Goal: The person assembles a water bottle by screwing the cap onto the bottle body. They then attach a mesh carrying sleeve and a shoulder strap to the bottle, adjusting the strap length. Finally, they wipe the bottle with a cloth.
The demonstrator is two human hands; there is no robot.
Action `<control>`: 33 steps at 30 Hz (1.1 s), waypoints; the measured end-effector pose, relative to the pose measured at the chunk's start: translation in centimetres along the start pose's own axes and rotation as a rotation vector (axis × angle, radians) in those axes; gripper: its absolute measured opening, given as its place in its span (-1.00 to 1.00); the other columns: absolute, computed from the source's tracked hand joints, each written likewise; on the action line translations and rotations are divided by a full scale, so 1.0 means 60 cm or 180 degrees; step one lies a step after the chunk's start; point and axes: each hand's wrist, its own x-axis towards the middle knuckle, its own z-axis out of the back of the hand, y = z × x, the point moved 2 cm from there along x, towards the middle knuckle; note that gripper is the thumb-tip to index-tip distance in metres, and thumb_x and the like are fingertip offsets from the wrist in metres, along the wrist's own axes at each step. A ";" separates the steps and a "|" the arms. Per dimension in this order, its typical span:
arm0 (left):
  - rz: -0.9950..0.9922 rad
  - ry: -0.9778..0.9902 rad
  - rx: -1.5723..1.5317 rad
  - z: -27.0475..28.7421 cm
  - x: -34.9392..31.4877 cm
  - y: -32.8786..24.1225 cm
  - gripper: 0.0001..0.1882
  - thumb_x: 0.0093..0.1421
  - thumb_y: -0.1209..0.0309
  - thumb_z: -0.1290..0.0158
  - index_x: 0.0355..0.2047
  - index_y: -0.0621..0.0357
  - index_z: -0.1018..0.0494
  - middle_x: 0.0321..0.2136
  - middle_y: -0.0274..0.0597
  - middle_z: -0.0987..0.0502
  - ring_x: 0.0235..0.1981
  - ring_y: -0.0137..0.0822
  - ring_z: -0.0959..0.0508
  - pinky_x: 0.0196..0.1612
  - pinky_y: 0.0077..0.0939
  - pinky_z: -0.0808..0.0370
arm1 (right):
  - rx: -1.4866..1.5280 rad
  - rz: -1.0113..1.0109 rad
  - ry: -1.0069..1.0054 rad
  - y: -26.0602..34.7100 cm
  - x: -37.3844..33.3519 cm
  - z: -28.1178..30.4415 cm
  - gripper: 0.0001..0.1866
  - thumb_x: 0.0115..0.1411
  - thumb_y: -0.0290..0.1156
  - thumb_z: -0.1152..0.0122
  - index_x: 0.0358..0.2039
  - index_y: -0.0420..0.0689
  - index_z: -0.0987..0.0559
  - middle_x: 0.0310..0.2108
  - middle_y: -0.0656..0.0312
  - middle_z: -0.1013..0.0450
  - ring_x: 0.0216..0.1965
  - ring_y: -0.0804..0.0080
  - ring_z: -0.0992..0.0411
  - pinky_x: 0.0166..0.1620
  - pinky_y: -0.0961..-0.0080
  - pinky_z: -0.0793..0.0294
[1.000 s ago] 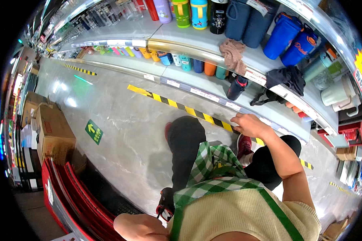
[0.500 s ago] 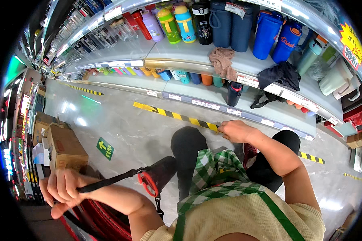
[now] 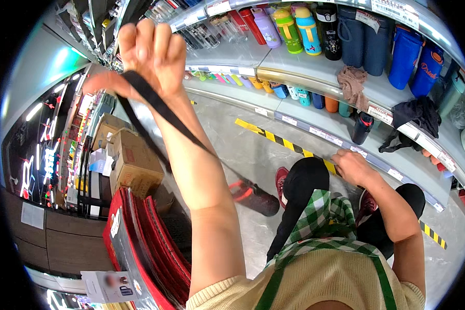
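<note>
Your apron (image 3: 311, 219) is green-and-white checked, your strap (image 3: 163, 112) plain black, the bottle (image 3: 262, 202) kinda dark with red trim, floor tape (image 3: 270, 136) yellow-black striped.

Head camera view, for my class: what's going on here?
A person in a green-and-white checked apron holds the left hand high, a long black strap over its thumb side. A dark cylindrical bottle with a red ring is tilted beside the left knee, apparently on that strap. The right hand, fingers curled, is between the knees, near grey shelves of colourful bottles.

Dk btl (image 3: 263, 202) | blurred, aslant, red-ring end L | on blk strap (image 3: 176, 118) from L grip (image 3: 155, 59)
</note>
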 end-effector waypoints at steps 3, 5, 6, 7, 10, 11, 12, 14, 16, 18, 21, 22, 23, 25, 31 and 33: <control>-0.0212 -0.0905 -0.0348 0.009 0.051 -0.010 -0.24 -0.03 -0.34 -0.02 -0.39 0.26 -0.45 -0.65 -0.34 -0.27 -0.61 -0.45 -0.17 -0.50 -0.54 -0.08 | 0.0112 -0.0133 -0.0085 0.003 0.013 0.005 -0.74 0.09 -0.42 -0.09 -0.19 -0.20 -0.50 -0.21 -0.04 -0.42 -0.15 -0.01 -0.43 -0.09 0.18 -0.42; -0.0372 -0.1687 -0.0033 -0.005 0.087 -0.024 -0.26 0.07 -0.33 0.14 -0.60 0.23 -0.36 -0.73 -0.31 -0.22 -0.67 -0.40 -0.14 -0.54 -0.49 -0.05 | 0.0717 -0.0209 -0.0394 0.004 0.021 0.007 -0.71 0.12 -0.37 -0.11 -0.15 -0.20 -0.49 -0.20 -0.07 -0.41 -0.12 -0.03 -0.40 -0.08 0.16 -0.41; -0.0332 -0.1641 0.0073 -0.007 0.100 -0.039 -0.26 0.11 -0.33 0.22 -0.62 0.22 -0.34 -0.73 -0.31 -0.19 -0.67 -0.39 -0.13 -0.54 -0.48 -0.04 | 0.1021 -0.0231 -0.0546 0.004 0.028 0.003 -0.69 0.13 -0.34 -0.12 -0.13 -0.20 -0.48 -0.19 -0.09 -0.40 -0.11 -0.03 -0.39 -0.07 0.15 -0.41; -0.0276 -0.1549 0.0128 -0.015 0.120 -0.051 -0.25 0.13 -0.32 0.25 -0.62 0.23 -0.32 -0.74 -0.31 -0.18 -0.67 -0.39 -0.13 -0.54 -0.48 -0.04 | 0.1336 -0.0211 -0.0574 -0.010 0.040 -0.013 -0.53 0.20 -0.13 -0.09 0.00 -0.20 -0.45 -0.10 -0.08 -0.40 -0.07 0.03 -0.39 -0.04 0.21 -0.39; -0.0245 -0.1417 0.0278 -0.048 0.176 -0.075 -0.26 0.16 -0.30 0.35 -0.56 0.24 -0.28 -0.72 -0.34 -0.15 -0.67 -0.39 -0.14 -0.54 -0.49 -0.04 | 0.3358 -0.0966 -0.0378 -0.024 0.070 -0.042 -0.37 0.22 0.08 0.00 0.10 -0.17 -0.38 -0.01 0.00 -0.37 0.01 0.14 -0.36 0.00 0.31 -0.37; -0.0179 -0.1291 0.0222 -0.063 0.186 -0.074 -0.27 0.15 -0.30 0.29 -0.52 0.24 -0.32 -0.70 -0.33 -0.18 -0.64 -0.40 -0.16 -0.52 -0.50 -0.06 | 0.4304 -0.1151 -0.0060 -0.003 0.061 -0.020 -0.23 0.21 0.21 0.10 0.25 -0.11 -0.21 0.14 0.06 -0.23 0.10 0.14 -0.28 0.07 0.31 -0.31; -0.0115 -0.1159 0.0158 -0.078 0.197 -0.072 -0.28 0.15 -0.30 0.23 -0.48 0.25 -0.36 -0.68 -0.32 -0.21 -0.62 -0.41 -0.17 -0.50 -0.50 -0.08 | 0.4905 -0.1237 0.0110 -0.003 0.064 -0.021 -0.12 0.18 0.29 0.11 0.33 -0.01 0.02 0.20 0.04 -0.12 0.17 0.05 -0.20 0.09 0.11 -0.28; -0.0119 -0.0844 0.0236 -0.114 0.234 -0.082 -0.40 0.18 -0.16 0.38 -0.56 0.19 -0.23 -0.70 -0.32 -0.17 -0.64 -0.39 -0.17 -0.52 -0.47 -0.09 | 0.5807 -0.1353 0.0298 -0.015 0.078 -0.038 0.03 0.09 0.43 0.17 0.36 0.07 0.23 0.24 0.04 -0.02 0.18 0.11 -0.14 0.10 -0.02 -0.24; -0.0407 -0.1014 0.0665 -0.141 0.251 -0.093 -0.45 0.13 -0.15 0.30 -0.58 0.14 -0.20 -0.73 -0.36 -0.14 -0.69 -0.42 -0.14 -0.54 -0.52 -0.05 | 0.6415 -0.1380 0.0224 -0.019 0.091 -0.056 0.05 0.04 0.47 0.16 0.36 0.13 0.21 0.26 0.00 0.00 0.16 -0.04 -0.17 0.05 -0.11 -0.26; -0.0494 -0.0926 0.0530 -0.160 0.261 -0.083 -0.49 0.11 -0.11 0.28 -0.59 0.13 -0.20 -0.74 -0.35 -0.15 -0.70 -0.44 -0.16 -0.55 -0.54 -0.05 | 0.7073 -0.1242 0.0127 -0.025 0.095 -0.058 0.05 0.01 0.49 0.14 0.35 0.18 0.20 0.27 0.00 0.02 0.14 -0.13 -0.21 0.02 -0.16 -0.28; -0.0338 -0.0796 0.0111 -0.172 0.245 -0.056 -0.67 -0.01 0.11 -0.05 -0.54 0.11 -0.30 -0.75 -0.39 -0.22 -0.69 -0.47 -0.21 -0.54 -0.56 -0.08 | 0.7796 -0.0342 -0.0001 -0.027 0.100 -0.050 -0.10 0.01 0.45 0.08 0.27 0.22 -0.10 0.23 0.13 -0.12 0.02 -0.12 -0.34 -0.03 -0.14 -0.34; -0.0301 -0.0828 0.0115 -0.172 0.231 -0.044 -0.70 -0.03 0.17 -0.12 -0.53 0.12 -0.32 -0.76 -0.40 -0.23 -0.70 -0.49 -0.21 -0.55 -0.59 -0.07 | 0.7937 -0.0710 0.0079 -0.031 0.102 -0.059 -0.27 0.04 0.39 0.02 0.08 0.16 -0.28 0.07 0.19 -0.28 -0.02 0.01 -0.38 -0.04 -0.10 -0.37; -0.0328 -0.0877 0.0210 -0.166 0.220 -0.027 -0.73 -0.05 0.28 -0.21 -0.51 0.14 -0.36 -0.77 -0.42 -0.23 -0.71 -0.52 -0.20 -0.57 -0.63 -0.07 | 0.8061 -0.1092 0.0060 -0.042 0.098 -0.057 -0.40 0.06 0.32 -0.03 -0.12 0.11 -0.46 -0.09 0.24 -0.43 -0.07 0.15 -0.41 -0.04 -0.07 -0.39; -0.0169 -0.0787 0.0238 -0.165 0.208 -0.010 -0.69 0.00 0.22 -0.23 -0.51 0.16 -0.37 -0.77 -0.38 -0.25 -0.71 -0.52 -0.21 -0.58 -0.63 -0.08 | 0.7804 -0.1066 0.0148 -0.043 0.086 -0.048 -0.55 0.10 0.14 -0.11 -0.22 0.04 -0.50 -0.22 0.24 -0.50 -0.14 0.26 -0.45 -0.07 0.02 -0.44; 0.0343 -0.0571 0.0603 -0.171 0.174 0.013 -0.63 0.15 0.06 -0.12 -0.48 0.12 -0.39 -0.74 -0.35 -0.28 -0.68 -0.49 -0.28 -0.56 -0.64 -0.13 | 0.7584 -0.0588 -0.0200 -0.017 0.049 0.008 -0.52 0.05 -0.38 -0.06 0.03 -0.19 -0.35 -0.19 -0.09 -0.48 -0.20 0.14 -0.50 -0.07 0.17 -0.51; 0.0468 -0.0573 0.0642 -0.170 0.172 0.004 -0.62 0.15 0.05 -0.12 -0.47 0.12 -0.39 -0.73 -0.35 -0.28 -0.67 -0.49 -0.29 -0.56 -0.64 -0.13 | 0.7606 -0.0535 -0.0430 -0.026 0.040 0.022 -0.49 0.03 -0.33 -0.08 0.03 -0.16 -0.33 -0.23 0.01 -0.47 -0.21 0.17 -0.49 -0.05 0.20 -0.49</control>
